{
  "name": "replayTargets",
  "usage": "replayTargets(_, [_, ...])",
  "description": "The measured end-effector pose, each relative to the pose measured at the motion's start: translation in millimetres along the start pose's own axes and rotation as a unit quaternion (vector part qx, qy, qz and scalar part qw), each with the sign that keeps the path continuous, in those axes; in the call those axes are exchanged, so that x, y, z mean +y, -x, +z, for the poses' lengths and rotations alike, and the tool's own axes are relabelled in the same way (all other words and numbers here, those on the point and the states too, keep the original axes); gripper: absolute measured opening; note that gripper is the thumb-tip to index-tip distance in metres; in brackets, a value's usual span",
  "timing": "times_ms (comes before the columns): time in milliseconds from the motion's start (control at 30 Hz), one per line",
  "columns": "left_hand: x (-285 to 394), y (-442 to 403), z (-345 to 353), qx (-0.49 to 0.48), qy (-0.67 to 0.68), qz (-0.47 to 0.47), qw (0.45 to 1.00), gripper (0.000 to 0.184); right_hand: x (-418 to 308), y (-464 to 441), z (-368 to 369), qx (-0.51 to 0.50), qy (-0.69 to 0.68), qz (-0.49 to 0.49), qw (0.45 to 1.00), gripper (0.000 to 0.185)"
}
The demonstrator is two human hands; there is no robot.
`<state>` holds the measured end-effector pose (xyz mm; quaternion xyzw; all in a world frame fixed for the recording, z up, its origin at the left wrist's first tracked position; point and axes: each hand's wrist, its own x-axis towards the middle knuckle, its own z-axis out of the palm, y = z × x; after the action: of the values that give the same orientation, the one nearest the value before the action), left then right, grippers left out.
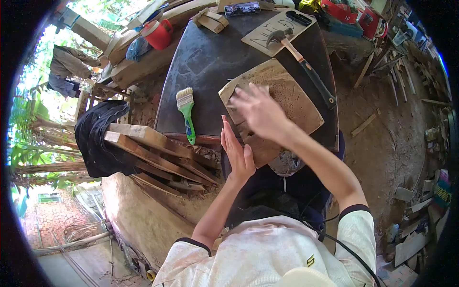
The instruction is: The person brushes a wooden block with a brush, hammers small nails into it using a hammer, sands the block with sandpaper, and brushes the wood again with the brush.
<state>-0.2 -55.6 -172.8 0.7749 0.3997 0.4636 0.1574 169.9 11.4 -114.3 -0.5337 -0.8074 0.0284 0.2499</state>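
One shirt (267, 244); two hands (260, 112) (237, 155) at one board (289, 95) (one brush (186, 111)).

The wooden board (301, 105) is tan and brown, peppered with small dark specks, against a blackish worktop (189, 64) marked with pale grey smears and edged in reddish brown. The paintbrush (187, 115) pairs a bright green handle with cream bristles, while the claw hammer (306, 68) has a dark grey head, a coppery-orange neck and a black grip, and the pale beige sign (260, 37) bears dark lettering. Beyond these, the mug (158, 35) is red, the draped cloth (98, 141) black, and the off-white shirt (267, 246) has dark cuffs, brownish stains and a gold emblem.
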Motion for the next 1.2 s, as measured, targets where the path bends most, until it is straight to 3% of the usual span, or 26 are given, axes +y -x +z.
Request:
replayTargets(33, [0, 2, 0, -0.002, -0.003, -0.003, 1.0, 0.084, 16, -10, -20, -0.022, -0.011, 0.033, 0.999, 0.042])
replayTargets(100, [3, 2, -3, -0.008, -0.004, -0.007, 1.0, 0.084, 52, -24, -14, 0.083, 0.05, 0.143, 0.985, 0.043])
replayTargets(133, [4, 2, -4, -0.011, -0.003, -0.009, 1.0, 0.084, 47, -20, -4, 0.081, 0.101, 0.149, 0.98, 0.043])
replayTargets(233, [1, 2, -4, -0.018, -0.007, -0.01, 1.0, 0.085, -5, 12, -1, -0.003, 0.047, -0.023, 0.999, 0.043])
replayTargets(267, [1, 3, -2, -0.018, -0.009, -0.014, 1.0, 0.085, -2, 15, -5, -0.022, 0.001, -0.025, 0.999, 0.042])
replayTargets(400, [6, 1, -4, -0.017, -0.003, -0.009, 1.0, 0.084, 48, -14, -22, 0.057, 0.052, 0.163, 0.984, 0.041])
replayTargets(500, [0, 1, -3, -0.012, -0.006, -0.001, 1.0, 0.083, 3, 7, -2, 0.001, 0.039, -0.026, 0.999, 0.041])
replayTargets(533, [-1, 2, -2, -0.012, -0.009, 0.0, 1.0, 0.083, 6, 6, -4, -0.033, -0.012, -0.036, 0.999, 0.04])
replayTargets(667, [1, 0, -2, -0.012, -0.003, 0.004, 1.0, 0.082, 58, -29, -16, 0.033, -0.002, 0.143, 0.989, 0.039])
replayTargets(767, [-1, 3, 0, -0.008, -0.008, 0.001, 1.0, 0.082, -13, 4, -12, -0.013, 0.032, -0.026, 0.999, 0.039])
replayTargets(800, [-2, 2, 0, -0.009, -0.009, 0.002, 1.0, 0.082, -12, 11, -3, -0.02, -0.043, -0.041, 0.998, 0.04])
replayTargets(900, [1, 4, -1, -0.011, -0.008, 0.001, 1.0, 0.082, 56, -15, -22, -0.017, -0.051, 0.085, 0.995, 0.041])
replayTargets(933, [1, 3, -2, -0.01, -0.008, 0.003, 1.0, 0.082, 59, -9, -15, 0.105, -0.018, 0.138, 0.985, 0.041])
replayTargets(1033, [-2, 1, 0, -0.002, -0.008, 0.004, 1.0, 0.082, 3, 23, -24, 0.035, 0.024, -0.015, 0.999, 0.043])
replayTargets(1067, [-3, 3, 2, -0.002, -0.006, 0.001, 1.0, 0.082, -2, 34, -13, 0.024, -0.049, -0.053, 0.997, 0.043])
replayTargets(1167, [-2, 2, 0, -0.012, -0.005, 0.002, 1.0, 0.082, 48, 19, -49, -0.004, -0.146, 0.042, 0.988, 0.044])
replayTargets(1200, [3, -1, -3, -0.009, -0.002, 0.003, 1.0, 0.085, 56, 15, -41, 0.106, -0.097, 0.115, 0.983, 0.052])
